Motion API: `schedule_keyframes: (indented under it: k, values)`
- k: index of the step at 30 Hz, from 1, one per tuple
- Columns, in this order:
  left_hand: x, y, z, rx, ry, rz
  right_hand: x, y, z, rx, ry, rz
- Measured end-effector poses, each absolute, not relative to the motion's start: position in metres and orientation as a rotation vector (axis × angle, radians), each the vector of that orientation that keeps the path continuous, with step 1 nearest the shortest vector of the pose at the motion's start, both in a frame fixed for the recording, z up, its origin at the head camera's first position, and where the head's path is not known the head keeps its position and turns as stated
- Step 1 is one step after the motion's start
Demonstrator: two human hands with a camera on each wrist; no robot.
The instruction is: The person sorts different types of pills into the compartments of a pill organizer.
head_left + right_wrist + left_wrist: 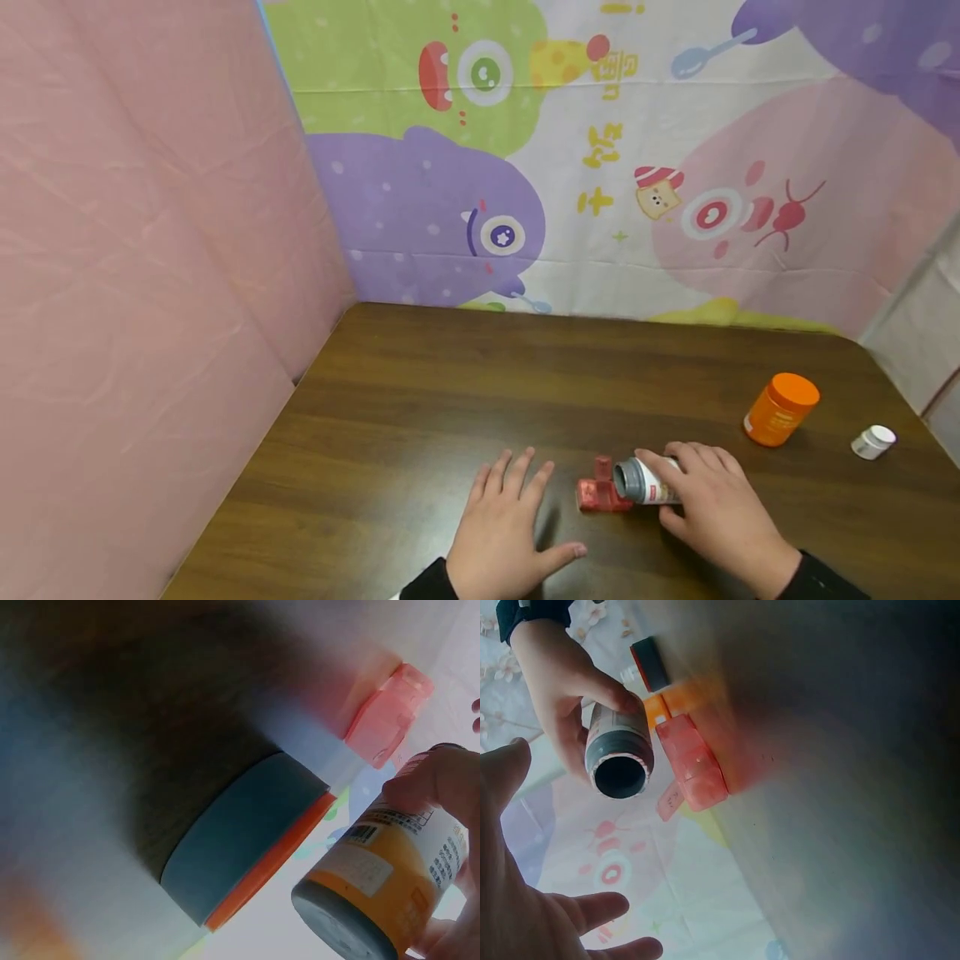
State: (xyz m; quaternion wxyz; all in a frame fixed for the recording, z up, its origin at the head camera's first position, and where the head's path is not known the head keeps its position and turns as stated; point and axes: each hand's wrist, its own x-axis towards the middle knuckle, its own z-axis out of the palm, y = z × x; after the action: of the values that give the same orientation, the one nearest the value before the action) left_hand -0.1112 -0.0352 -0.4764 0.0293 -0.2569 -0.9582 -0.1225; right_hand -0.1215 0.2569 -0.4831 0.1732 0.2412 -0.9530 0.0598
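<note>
My right hand (723, 504) grips a small supplement bottle (382, 862) with a white and orange label. The bottle is uncapped and tipped sideways, its grey mouth pointing left beside a translucent red pill box (694, 769). One flap of the pill box (598, 496) stands raised on its far side. Left of the box my left hand (501, 525) is held with fingers spread, holding nothing; its thumb points toward the box. A dark grey cap (247, 836) with an orange edge lies on the table near the bottle, hidden in the head view by my right hand.
An orange jar (782, 410) with an orange lid stands at the back right of the wooden table (450, 375). Farther right is a small white bottle (873, 442). A pink cloth (150, 292) hangs along the left side, and a cartoon-print cloth (600, 167) hangs behind the table.
</note>
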Motion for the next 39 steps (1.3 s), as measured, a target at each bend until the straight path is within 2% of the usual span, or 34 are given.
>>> schedule_keyframes:
  k: [39]
  values:
    - [-0.109,-0.029,-0.477,-0.793,-2.995,-0.329,-0.129,0.245,-0.478,0.835,-2.554,0.102]
